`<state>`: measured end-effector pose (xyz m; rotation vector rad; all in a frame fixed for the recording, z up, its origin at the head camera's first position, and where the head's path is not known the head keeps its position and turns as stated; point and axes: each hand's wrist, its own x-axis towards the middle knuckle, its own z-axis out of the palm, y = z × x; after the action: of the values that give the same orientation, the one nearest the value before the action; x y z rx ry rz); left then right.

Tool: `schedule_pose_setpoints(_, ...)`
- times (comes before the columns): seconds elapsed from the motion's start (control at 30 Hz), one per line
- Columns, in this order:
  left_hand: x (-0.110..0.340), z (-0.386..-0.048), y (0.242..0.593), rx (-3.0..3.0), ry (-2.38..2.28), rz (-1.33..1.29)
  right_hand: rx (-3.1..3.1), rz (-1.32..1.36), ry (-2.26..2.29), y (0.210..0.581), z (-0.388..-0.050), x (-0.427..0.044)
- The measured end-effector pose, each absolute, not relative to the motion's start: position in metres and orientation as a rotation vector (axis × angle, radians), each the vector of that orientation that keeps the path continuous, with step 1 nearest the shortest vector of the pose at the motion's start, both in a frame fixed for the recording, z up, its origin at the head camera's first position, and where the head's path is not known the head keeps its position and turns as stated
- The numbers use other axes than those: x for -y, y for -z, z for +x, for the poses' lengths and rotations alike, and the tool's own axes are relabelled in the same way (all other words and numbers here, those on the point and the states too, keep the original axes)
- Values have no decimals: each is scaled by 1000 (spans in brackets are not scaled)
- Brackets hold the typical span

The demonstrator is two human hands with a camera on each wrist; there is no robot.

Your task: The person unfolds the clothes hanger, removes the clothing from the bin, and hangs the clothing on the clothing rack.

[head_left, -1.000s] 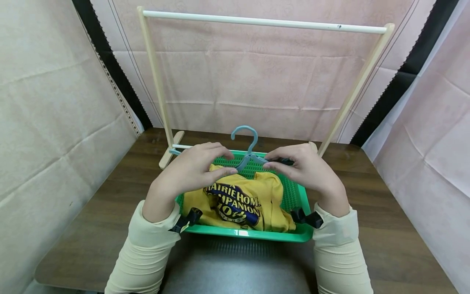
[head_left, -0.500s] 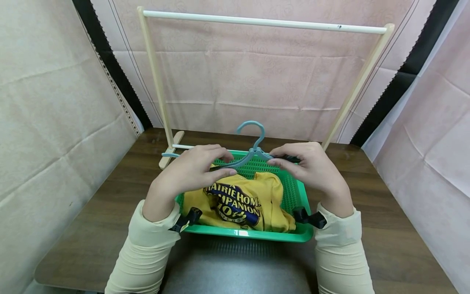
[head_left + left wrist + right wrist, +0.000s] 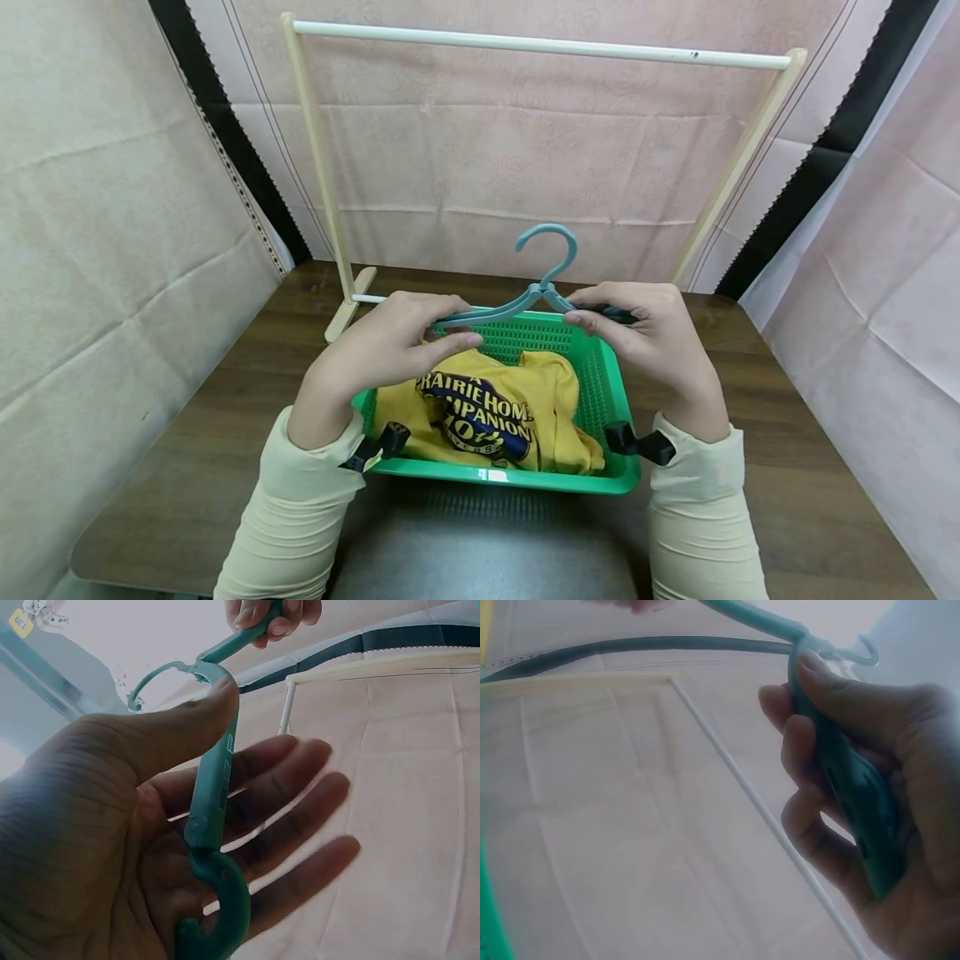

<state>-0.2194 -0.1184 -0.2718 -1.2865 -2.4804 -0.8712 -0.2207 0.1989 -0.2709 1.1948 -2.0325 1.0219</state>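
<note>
A light-blue clothes hanger point(image 3: 498, 314) is held above the basket, its hook pointing up. My right hand point(image 3: 651, 333) grips one arm of it, and the right wrist view shows the fingers curled round that hanger arm point(image 3: 847, 787). The other arm passes through my left hand point(image 3: 390, 337), between thumb and fingers. In the left wrist view the fingers point(image 3: 307, 810) are spread and nearly straight, with the thumb lying along the hanger. Below both hands, a yellow garment point(image 3: 480, 408) with dark blue lettering lies bunched in a green basket point(image 3: 510, 477).
Behind the basket stands a garment rack with a white top bar point(image 3: 525, 45) and pale wooden posts point(image 3: 318, 154). A brown wooden table point(image 3: 780, 467) carries everything. Pale cloth walls point(image 3: 127, 192) with black strips enclose the back and sides.
The hanger has shifted to the right and upward along with my right hand, sliding through my left hand, which stays almost in place. Its left end no longer shows beyond my left hand.
</note>
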Motion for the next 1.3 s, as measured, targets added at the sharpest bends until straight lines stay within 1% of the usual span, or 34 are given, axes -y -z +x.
schedule_pose_setpoints(0.13,119,-221,271,2441,892,-1321,2101,1189,-1013,271,-220,-199)
schedule_pose_setpoints(0.37,122,-222,271,2467,872,-1298,2219,1180,-946,271,-222,-200)
schedule_pose_setpoints(0.9,127,-222,270,2487,871,-1270,2232,1265,-941,271,-226,-207)
schedule_pose_setpoints(1.3,128,-220,269,2499,867,-1225,2340,1235,-956,274,-227,-211)
